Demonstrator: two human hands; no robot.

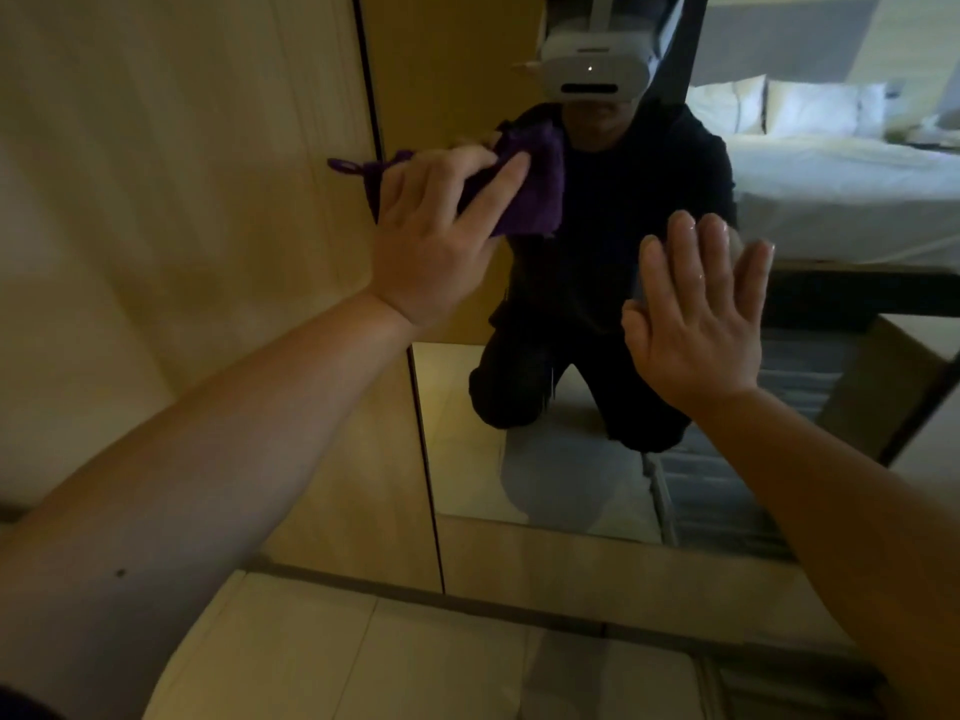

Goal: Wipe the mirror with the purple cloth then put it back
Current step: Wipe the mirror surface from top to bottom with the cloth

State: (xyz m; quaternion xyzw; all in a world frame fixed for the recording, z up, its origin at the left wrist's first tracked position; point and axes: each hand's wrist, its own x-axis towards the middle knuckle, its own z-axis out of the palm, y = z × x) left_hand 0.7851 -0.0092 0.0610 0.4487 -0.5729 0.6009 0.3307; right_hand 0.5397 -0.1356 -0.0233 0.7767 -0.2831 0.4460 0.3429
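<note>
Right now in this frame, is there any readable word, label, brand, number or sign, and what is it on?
None can be read.
Headset reflected in the mirror: no legible brand, only a small light dot.
Purple cloth in the left hand: no tag text visible.
Wooden panel: plain.

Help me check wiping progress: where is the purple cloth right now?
In the head view, the purple cloth is upper centre, pressed by the left hand against the mirror near its left edge.
</note>
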